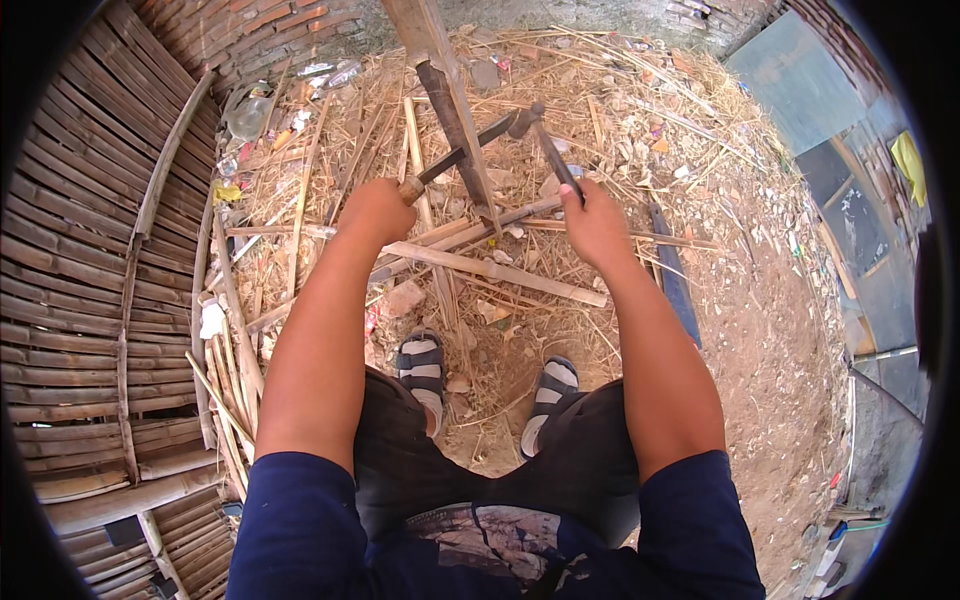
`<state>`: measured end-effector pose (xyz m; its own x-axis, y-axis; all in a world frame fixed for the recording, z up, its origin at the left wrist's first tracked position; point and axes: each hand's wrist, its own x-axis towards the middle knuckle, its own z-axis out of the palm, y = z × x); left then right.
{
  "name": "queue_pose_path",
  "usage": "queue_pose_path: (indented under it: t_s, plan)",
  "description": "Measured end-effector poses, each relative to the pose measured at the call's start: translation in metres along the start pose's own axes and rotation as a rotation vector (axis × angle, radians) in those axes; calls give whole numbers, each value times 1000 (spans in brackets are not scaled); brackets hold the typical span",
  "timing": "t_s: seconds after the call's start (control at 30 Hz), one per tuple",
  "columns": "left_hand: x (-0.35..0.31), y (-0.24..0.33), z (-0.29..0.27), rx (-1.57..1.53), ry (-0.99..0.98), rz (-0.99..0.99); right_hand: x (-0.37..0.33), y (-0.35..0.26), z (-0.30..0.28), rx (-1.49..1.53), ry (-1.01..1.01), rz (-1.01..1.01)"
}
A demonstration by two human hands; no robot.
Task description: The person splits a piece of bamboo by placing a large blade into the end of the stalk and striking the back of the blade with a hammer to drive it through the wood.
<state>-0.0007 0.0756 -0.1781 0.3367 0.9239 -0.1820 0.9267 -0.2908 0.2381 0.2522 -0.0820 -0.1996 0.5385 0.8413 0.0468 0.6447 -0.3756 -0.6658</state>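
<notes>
My left hand is closed around the wooden handle of a long-bladed machete. Its dark blade crosses an upright split bamboo pole and appears to sit in the split between the pale strip and the darker piece. In my right hand is the dark handle of a hammer. The hammer's head overlaps the far end of the blade; whether they touch I cannot tell. Below the blade, the pole's lower end stands among crossed bamboo pieces on the ground.
Straw, splinters and rubble cover the ground around my sandalled feet. A bamboo slat wall rises at left, and a brick wall stands behind. A dark flat strip lies beyond my right forearm. Grey panels lean at right.
</notes>
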Motion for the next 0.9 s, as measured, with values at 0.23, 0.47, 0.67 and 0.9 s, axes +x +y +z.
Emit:
queue_pose_path:
  t_s: [0.23, 0.47, 0.67, 0.9]
  plan:
    - [0, 13, 2, 12, -31, 25, 0, -35, -8, 124, 174, -81]
    - [6, 16, 27, 125, -90, 11, 9, 7, 26, -58, -122, -2]
    - [10, 11, 28, 25, -46, 75, 13, 6, -8, 62, 32, -12]
    - [-8, 0, 5, -12, -135, 76, 11, 26, -47, 136, 128, 53]
